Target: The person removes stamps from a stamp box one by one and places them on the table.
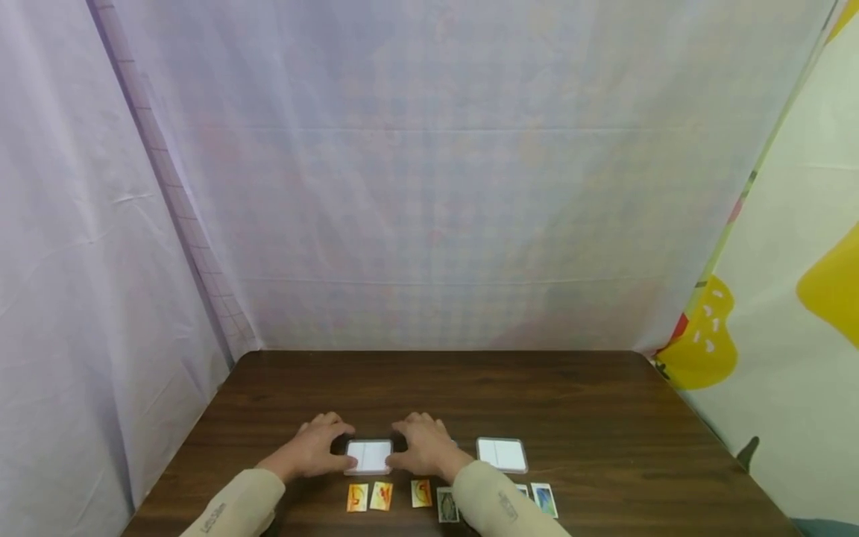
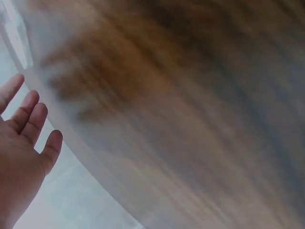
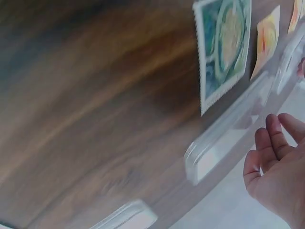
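A flat clear plastic case (image 1: 369, 456) with a white inside lies on the table between my two hands. My left hand (image 1: 315, 447) is at its left side, thumb tip at the edge and fingers spread. From the other side my right hand (image 1: 426, 446) mirrors it, thumb at the right edge. Both hands have relaxed, apart fingers; the left palm (image 2: 19, 157) and right palm (image 3: 281, 176) show in the wrist views. Behind the right hand, a second clear case (image 3: 228, 129) is mostly hidden in the head view. Small orange stamps (image 1: 357, 497) lie just in front of the first case.
A third clear case (image 1: 502, 455) lies to the right. A green oval-patterned stamp (image 1: 447, 505) sits beside my right sleeve (image 1: 496, 496), which partly covers the row. A blue-green stamp (image 1: 544, 500) is farther right. White curtain (image 1: 429, 186) hangs behind the brown table (image 1: 570, 395).
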Tool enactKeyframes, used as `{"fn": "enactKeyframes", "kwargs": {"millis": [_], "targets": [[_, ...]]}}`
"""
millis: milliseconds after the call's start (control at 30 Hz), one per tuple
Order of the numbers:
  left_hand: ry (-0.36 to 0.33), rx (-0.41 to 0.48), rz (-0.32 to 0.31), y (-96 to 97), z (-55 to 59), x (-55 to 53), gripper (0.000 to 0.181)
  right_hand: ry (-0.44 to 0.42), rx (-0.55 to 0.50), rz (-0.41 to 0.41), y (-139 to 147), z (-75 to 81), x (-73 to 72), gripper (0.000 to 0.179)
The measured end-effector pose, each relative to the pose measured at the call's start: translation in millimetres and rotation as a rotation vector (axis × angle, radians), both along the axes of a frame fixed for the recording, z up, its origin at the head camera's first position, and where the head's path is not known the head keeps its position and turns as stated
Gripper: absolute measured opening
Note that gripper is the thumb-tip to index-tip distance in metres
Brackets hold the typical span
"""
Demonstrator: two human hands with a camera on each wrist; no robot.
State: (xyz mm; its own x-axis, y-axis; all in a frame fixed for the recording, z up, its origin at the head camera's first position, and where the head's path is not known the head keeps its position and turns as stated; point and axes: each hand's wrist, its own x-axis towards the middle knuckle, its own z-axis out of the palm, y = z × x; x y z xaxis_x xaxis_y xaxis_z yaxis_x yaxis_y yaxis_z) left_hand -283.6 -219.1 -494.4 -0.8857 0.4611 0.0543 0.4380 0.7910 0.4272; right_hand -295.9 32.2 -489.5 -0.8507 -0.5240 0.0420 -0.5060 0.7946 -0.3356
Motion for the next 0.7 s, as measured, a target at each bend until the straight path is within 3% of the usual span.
{"fn": "enactKeyframes", "kwargs": {"millis": [167, 367, 567, 700], "targets": [[0.069, 0.025, 0.026, 5.5, 5.3, -2.3, 0.053, 0.027, -0.085, -0.030, 15.4, 5.8, -3.8, 0.054], [0.147, 0.053, 0.135, 16.7, 11.7, -7.2, 0.050, 0.160, -0.127, -0.092, 45.3, 12.2, -12.3, 0.045], [0.256, 0.013, 0.237, 27.0, 19.2, -9.6, 0.048, 0.297, -0.113, -0.221, 89.3, 14.9, -20.4, 0.040], [0.277, -0.029, 0.285, 33.0, 23.9, -11.7, 0.051, 0.338, -0.076, -0.289, 120.6, 13.2, -22.4, 0.043]]}}
